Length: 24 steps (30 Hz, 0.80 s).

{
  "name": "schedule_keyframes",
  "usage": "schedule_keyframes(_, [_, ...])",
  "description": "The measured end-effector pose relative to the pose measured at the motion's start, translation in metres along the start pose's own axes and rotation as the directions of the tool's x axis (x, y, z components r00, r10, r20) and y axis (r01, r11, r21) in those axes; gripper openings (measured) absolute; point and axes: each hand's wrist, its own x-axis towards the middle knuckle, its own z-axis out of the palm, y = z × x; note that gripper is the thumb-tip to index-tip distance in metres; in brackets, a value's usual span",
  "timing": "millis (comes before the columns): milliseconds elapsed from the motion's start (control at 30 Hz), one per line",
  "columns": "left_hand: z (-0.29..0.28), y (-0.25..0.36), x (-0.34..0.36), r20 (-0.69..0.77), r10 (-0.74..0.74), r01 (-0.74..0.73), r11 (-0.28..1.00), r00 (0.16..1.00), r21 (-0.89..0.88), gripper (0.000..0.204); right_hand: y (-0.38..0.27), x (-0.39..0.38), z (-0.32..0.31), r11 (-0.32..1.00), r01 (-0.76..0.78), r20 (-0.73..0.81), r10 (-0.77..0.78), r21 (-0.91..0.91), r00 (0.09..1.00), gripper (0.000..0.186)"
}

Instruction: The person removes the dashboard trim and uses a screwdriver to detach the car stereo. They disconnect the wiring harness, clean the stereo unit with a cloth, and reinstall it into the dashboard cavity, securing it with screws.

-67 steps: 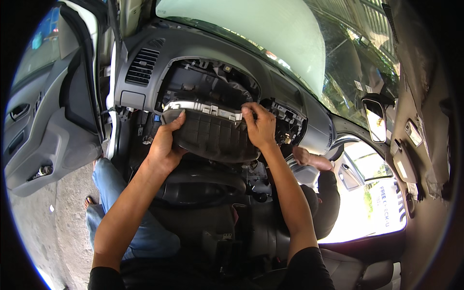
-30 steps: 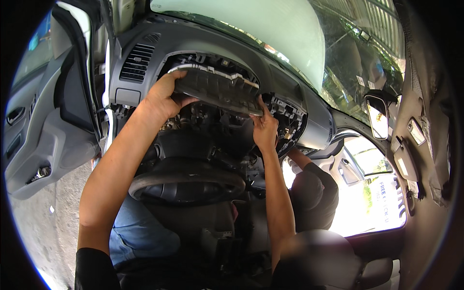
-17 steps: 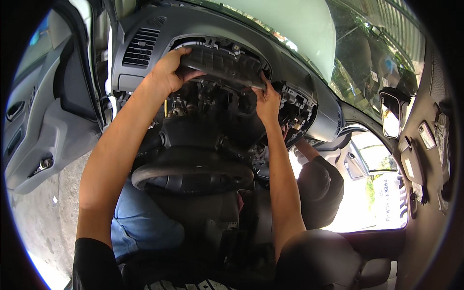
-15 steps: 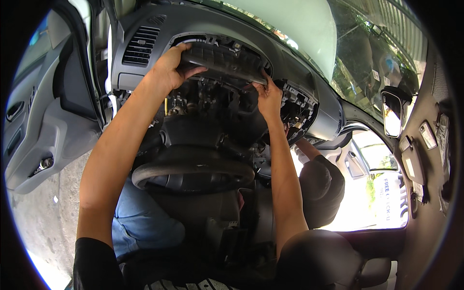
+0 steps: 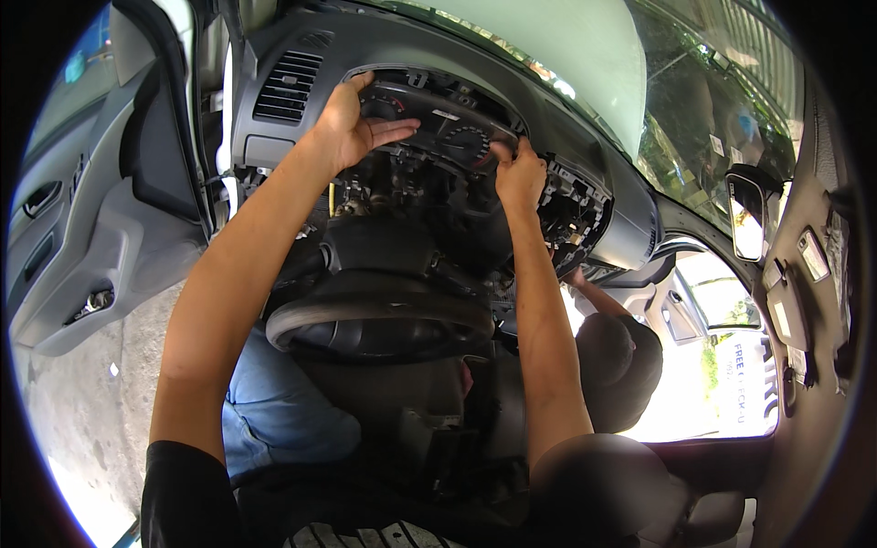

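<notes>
An instrument cluster (image 5: 445, 120) with round dials faces me in the dashboard opening (image 5: 420, 75), tilted along its lower edge. My left hand (image 5: 350, 123) holds its left end, thumb at the upper corner and fingers stretched along the lower front. My right hand (image 5: 521, 178) grips its right end, fingers and thumb at the edge. Below it are exposed wiring and brackets (image 5: 361, 196) above the steering wheel (image 5: 388, 306). Whether the cluster's back is seated in the opening is hidden.
An air vent (image 5: 285, 87) lies left of the opening, an opened centre-console cavity (image 5: 575, 219) right. A co-worker (image 5: 612, 374) in dark clothing bends at the passenger side, arm reaching under the dash. The open driver's door (image 5: 110, 256) stands left, the windscreen (image 5: 585, 50) ahead.
The cluster has risen from below the opening into it and tipped upright, so its dials now show instead of its dark underside. Both my hands moved up and forward with it.
</notes>
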Motion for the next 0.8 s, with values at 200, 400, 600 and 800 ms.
schedule_keyframes(200, [-0.028, 0.010, -0.013, -0.019, 0.547, -0.156, 0.270, 0.837, 0.950, 0.027, -0.004, 0.007, -0.003, 0.994, 0.004, -0.029, -0.007, -0.109, 1.000, 0.052])
schedule_keyframes(400, [-0.056, 0.020, 0.002, 0.532, 0.602, -0.157, -0.562, 0.596, 0.812, 0.038, 0.005, 0.007, 0.006, 0.994, 0.001, -0.024, -0.004, -0.109, 1.000, 0.051])
schedule_keyframes(600, [-0.065, 0.015, 0.017, 0.627, 0.617, -0.207, -0.614, 0.476, 0.762, 0.033, 0.013, 0.003, 0.009, 0.992, 0.129, -0.156, -0.129, -0.009, 0.979, 0.044])
schedule_keyframes(800, [-0.064, 0.017, 0.010, 0.676, 0.574, -0.235, -0.656, 0.463, 0.717, 0.029, 0.019, 0.002, 0.011, 0.982, 0.183, -0.183, -0.174, 0.035, 0.968, 0.037])
